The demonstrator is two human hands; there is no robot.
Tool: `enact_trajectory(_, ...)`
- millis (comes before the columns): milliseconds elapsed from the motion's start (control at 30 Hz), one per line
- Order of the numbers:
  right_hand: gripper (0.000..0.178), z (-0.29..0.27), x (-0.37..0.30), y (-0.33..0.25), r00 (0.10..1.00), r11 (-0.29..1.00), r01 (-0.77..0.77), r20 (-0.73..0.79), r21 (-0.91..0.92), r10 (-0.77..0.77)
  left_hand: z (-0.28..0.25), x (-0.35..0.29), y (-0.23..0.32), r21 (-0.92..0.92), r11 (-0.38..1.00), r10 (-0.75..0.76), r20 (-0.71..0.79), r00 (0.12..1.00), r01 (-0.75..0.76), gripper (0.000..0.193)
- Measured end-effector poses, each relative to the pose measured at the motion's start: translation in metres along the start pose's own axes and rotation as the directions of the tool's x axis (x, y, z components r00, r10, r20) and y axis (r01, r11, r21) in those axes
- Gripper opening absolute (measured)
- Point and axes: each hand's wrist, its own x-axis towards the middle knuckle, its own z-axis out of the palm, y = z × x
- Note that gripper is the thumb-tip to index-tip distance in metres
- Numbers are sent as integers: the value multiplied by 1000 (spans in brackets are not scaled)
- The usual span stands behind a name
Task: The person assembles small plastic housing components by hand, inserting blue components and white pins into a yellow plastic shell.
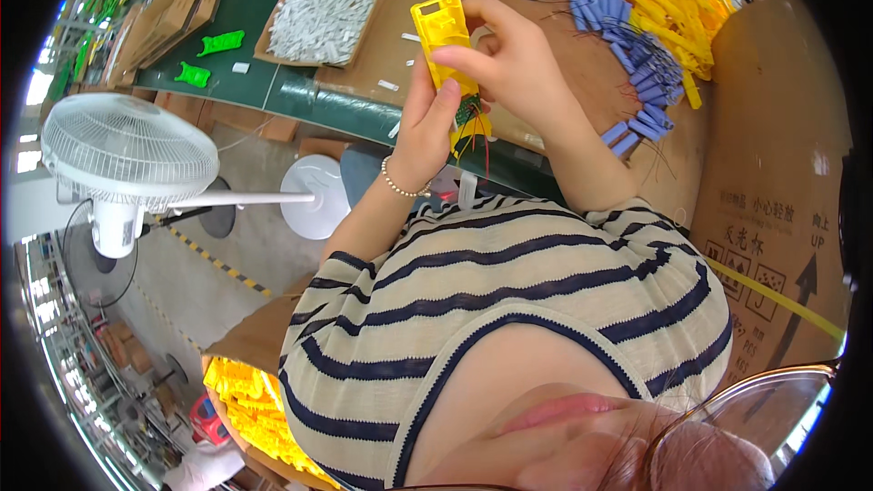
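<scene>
In front of my chest I hold a yellow plastic housing (447, 32), an open shell with ribs inside and a rectangular cutout near its far end. My left hand (427, 114), with a beaded bracelet at the wrist, grips its lower part between thumb and fingers. My right hand (509, 55) closes on the shell's right side, its thumb lying across the inside. Below my left thumb a small green circuit board (467, 109) shows, with thin red and dark wires hanging down. Another yellow piece (471, 134) sits just beneath the board; whether it joins the shell is hidden.
Blue cylindrical cells (637, 64) with wires and piled yellow housings (673, 0) lie at the far right. A carton (264, 47) holds small white parts; green plastic pieces (193, 75) lie left of it. A white fan (132, 141) stands left, a large carton (773, 218) right.
</scene>
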Motion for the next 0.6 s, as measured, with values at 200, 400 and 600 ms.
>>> enact_trajectory(200,41,8,0,70,960,734,-38,229,678,-162,-19,-8,-3,-159,983,69,-139,988,-92,44)
enact_trajectory(400,46,34,-4,94,983,808,-137,176,574,42,-30,-14,-1,-72,988,122,-187,975,-137,43)
enact_trajectory(600,53,33,-21,111,645,755,-450,759,477,-95,-33,-14,19,-92,961,235,-224,946,-260,39)
